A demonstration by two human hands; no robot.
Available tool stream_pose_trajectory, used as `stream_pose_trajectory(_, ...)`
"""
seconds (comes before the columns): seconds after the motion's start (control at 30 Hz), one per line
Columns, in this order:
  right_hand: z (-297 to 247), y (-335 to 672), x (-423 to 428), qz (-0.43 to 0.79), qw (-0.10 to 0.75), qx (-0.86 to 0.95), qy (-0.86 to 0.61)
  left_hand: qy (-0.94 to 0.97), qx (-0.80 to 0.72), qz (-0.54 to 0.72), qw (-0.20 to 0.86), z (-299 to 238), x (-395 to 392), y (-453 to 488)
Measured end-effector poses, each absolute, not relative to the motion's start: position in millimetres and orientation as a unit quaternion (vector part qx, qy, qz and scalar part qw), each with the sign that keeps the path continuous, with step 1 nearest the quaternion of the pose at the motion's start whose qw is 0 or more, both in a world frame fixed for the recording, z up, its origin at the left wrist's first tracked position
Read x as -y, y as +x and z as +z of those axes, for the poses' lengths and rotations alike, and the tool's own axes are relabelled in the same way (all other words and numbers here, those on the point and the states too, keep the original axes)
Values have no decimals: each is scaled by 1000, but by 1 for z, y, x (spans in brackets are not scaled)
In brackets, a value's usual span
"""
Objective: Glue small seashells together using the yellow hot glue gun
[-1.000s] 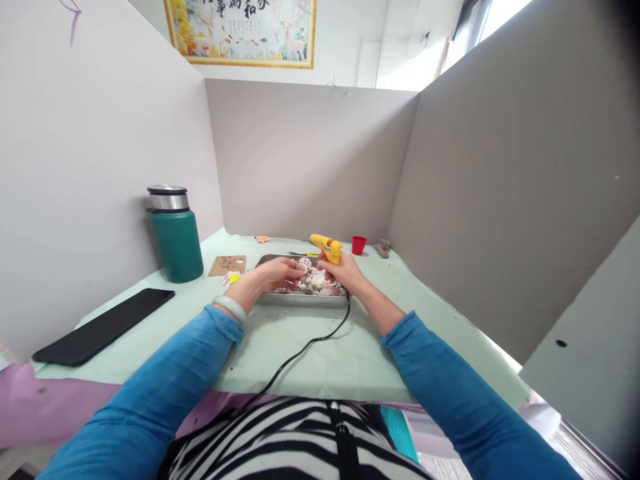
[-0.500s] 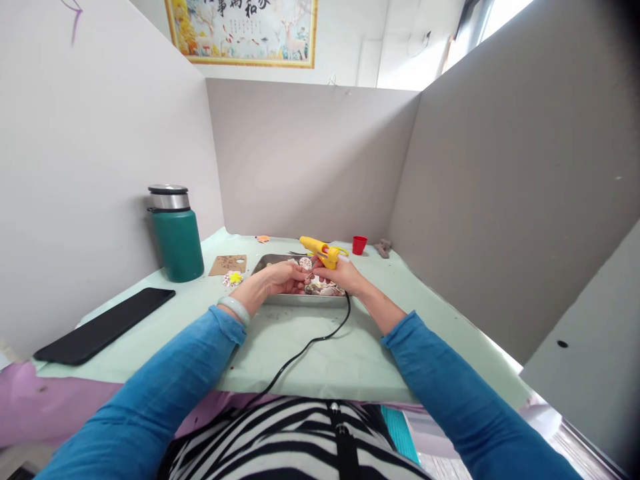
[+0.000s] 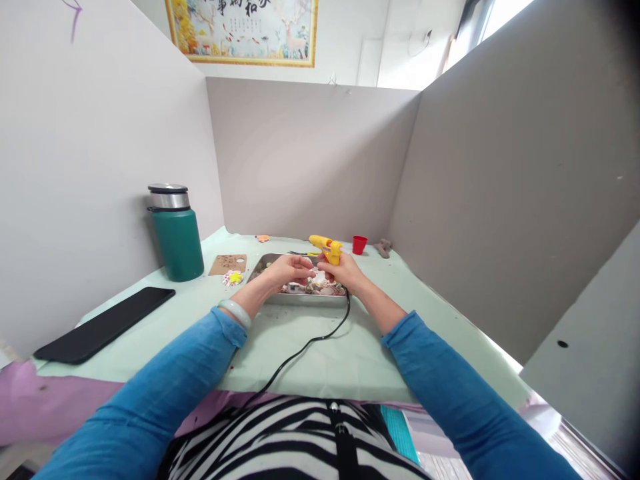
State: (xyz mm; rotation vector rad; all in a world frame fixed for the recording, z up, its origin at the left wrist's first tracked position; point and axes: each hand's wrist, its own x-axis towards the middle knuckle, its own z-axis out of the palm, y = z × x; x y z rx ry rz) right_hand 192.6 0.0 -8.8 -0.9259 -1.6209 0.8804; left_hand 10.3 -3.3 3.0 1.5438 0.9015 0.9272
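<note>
My right hand (image 3: 345, 272) grips a yellow glue gun (image 3: 326, 247) by its handle, nozzle pointing left, over a shallow metal tray (image 3: 300, 298) filled with several seashells. A black cord (image 3: 305, 347) runs from the gun back toward my body. My left hand (image 3: 287, 270) hovers over the tray with fingers pinched together close to my right hand; what it pinches is too small to make out, likely a shell. Both hands nearly touch above the shells.
A green flask (image 3: 175, 233) stands at the left by the partition. A black phone (image 3: 105, 325) lies near the left front edge. A brown card (image 3: 228, 264) and a yellow-flower piece (image 3: 233, 277) lie left of the tray. A red cup (image 3: 359, 245) sits behind it.
The glue gun dipped with its nozzle toward my left hand, then rose back to level. My left hand lifted slightly and moved closer to my right hand.
</note>
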Motion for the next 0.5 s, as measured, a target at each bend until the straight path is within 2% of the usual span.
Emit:
stream_pose_trajectory(0.23,-9,193,2,375,522,676,-361,679,-403,433,436,1,2,14)
stream_pose_trajectory(0.5,-8,193,1,344,524,679,-381,708,-492,436,258,-1,-12,4)
